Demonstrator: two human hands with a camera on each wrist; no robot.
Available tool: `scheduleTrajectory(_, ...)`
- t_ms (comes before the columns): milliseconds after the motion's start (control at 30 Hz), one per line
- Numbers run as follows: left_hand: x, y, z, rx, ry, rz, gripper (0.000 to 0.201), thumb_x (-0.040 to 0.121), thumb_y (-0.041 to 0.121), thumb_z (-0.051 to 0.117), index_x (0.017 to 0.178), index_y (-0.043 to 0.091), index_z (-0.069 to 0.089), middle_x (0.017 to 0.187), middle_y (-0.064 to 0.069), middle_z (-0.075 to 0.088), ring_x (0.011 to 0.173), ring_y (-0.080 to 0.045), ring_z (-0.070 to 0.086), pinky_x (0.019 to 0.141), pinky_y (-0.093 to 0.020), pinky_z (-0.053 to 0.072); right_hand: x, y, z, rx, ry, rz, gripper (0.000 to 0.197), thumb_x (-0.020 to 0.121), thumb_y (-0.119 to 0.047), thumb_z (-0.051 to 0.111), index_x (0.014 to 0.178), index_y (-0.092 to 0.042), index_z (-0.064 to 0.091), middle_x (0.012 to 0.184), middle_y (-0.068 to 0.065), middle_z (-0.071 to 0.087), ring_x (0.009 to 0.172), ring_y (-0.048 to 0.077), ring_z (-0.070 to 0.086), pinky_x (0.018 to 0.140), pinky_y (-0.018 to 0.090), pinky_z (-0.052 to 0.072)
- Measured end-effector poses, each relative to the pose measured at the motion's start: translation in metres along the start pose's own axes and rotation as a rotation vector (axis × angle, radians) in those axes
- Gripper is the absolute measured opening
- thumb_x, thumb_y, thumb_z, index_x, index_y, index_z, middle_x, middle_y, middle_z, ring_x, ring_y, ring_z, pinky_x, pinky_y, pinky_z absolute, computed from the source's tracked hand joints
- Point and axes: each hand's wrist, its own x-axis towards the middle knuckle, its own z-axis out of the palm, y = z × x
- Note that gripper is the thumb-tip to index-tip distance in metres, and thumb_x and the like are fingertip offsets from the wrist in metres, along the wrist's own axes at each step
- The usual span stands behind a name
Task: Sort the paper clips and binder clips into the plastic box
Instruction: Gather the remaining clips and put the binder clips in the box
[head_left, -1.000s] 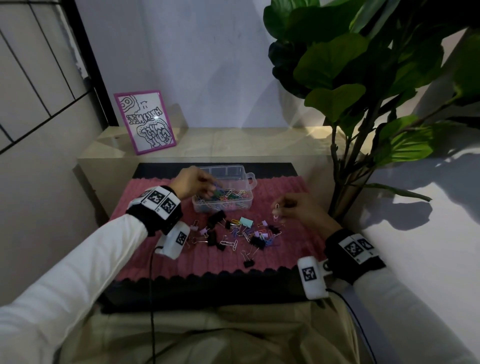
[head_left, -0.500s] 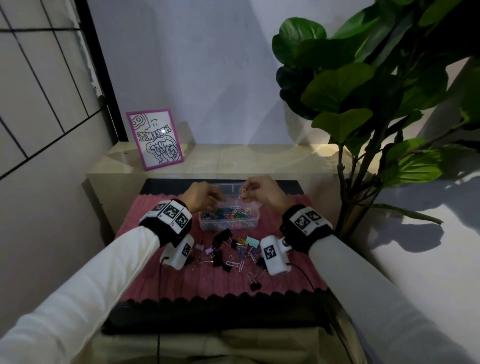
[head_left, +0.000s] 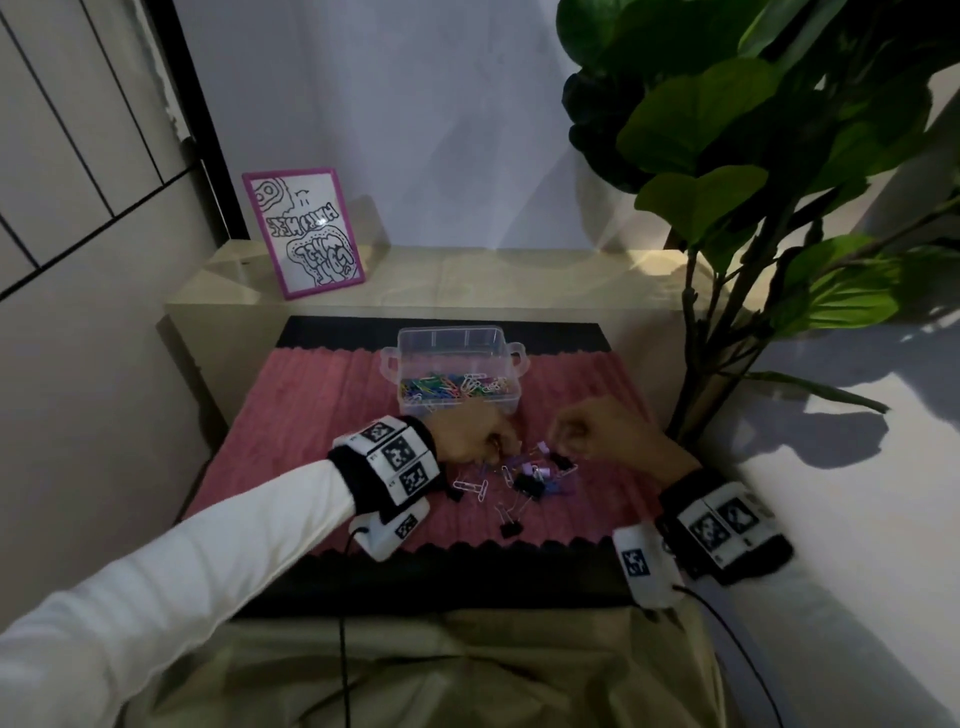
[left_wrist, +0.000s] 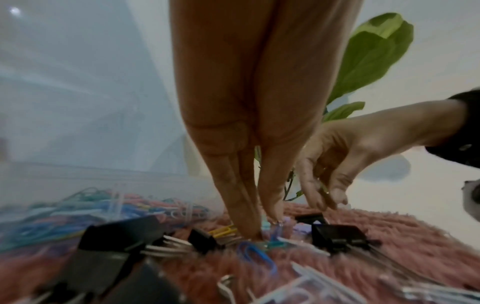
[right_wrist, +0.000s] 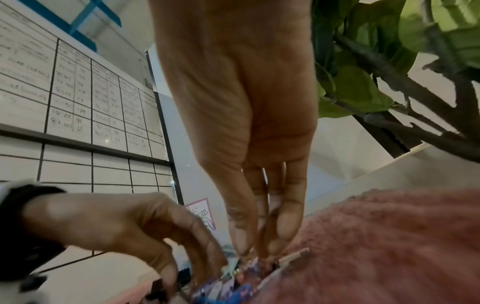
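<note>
The clear plastic box stands at the far side of the pink mat, with coloured paper clips in its front compartment. Loose paper clips and black binder clips lie in a pile in front of it. My left hand reaches down into the pile's left side; in the left wrist view its fingertips close on a small clip beside a blue paper clip. My right hand hovers just over the pile's right side, thumb and fingers pinched together on a thin clip.
A pink-framed drawing leans on the pale ledge behind the mat. A large leafy plant overhangs the right side, its stem close to the mat's right edge. One black binder clip lies apart near the mat's front edge.
Half a second ago both hands were up at the box. They have since dropped back towards me onto the loose pile, and their fingertips are now at the clips.
</note>
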Motion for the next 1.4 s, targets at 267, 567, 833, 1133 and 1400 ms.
scheduleTrajectory(267,0.019,0.014,0.012,0.197,-0.027,0.001,0.036,0.08,0.005,0.061,0.116,0.01,0.059,0.116,-0.014,0.057,0.104,-0.028,0.056,0.088,-0.035,0.046,-0.02,0.006,0.024,-0.151,-0.08,0.101,0.045,0.072,-0.022,0.075,0.112,-0.013,0.059,0.097,-0.004,0.051,0.091,0.013,0.049,0.074,0.028,0.037)
scheduleTrajectory(567,0.019,0.021,0.023,0.312,0.046,-0.032,0.019,0.085,0.003,0.048,0.097,-0.004,0.062,0.108,-0.02,0.061,0.1,-0.032,0.058,0.085,-0.038,0.045,-0.023,0.011,0.039,-0.101,0.04,0.098,0.023,0.069,-0.014,0.075,0.088,-0.013,0.063,0.092,0.002,0.057,0.088,0.019,0.055,0.071,0.031,0.04)
scheduleTrajectory(833,0.019,0.005,0.009,0.083,-0.037,-0.076,0.017,0.078,0.001,0.062,0.096,0.001,0.065,0.102,-0.014,0.069,0.098,-0.025,0.062,0.082,-0.024,0.041,-0.038,0.027,0.026,0.532,0.27,0.243,0.018,0.071,0.009,0.069,0.068,-0.008,0.066,0.057,-0.011,0.066,0.055,-0.001,0.061,0.055,0.015,0.052)
scheduleTrajectory(1133,0.042,0.047,0.031,0.294,-0.082,-0.077,0.058,0.073,0.039,0.07,0.118,0.008,0.05,0.121,-0.017,0.048,0.108,-0.035,0.052,0.088,-0.041,0.045,-0.037,0.02,0.028,0.712,0.387,0.268,0.013,0.075,0.007,0.068,0.074,-0.005,0.066,0.072,0.005,0.066,0.06,0.002,0.064,0.058,0.015,0.055)
scheduleTrajectory(1400,0.051,0.045,0.033,0.273,-0.025,-0.108,0.028,0.08,0.026,0.062,0.101,0.008,0.063,0.106,-0.015,0.065,0.097,-0.032,0.061,0.081,-0.039,0.052,-0.044,0.016,0.037,0.72,0.428,0.263,0.005,0.078,0.004,0.066,0.083,0.003,0.066,0.077,0.007,0.067,0.063,0.0,0.064,0.058,0.015,0.052)
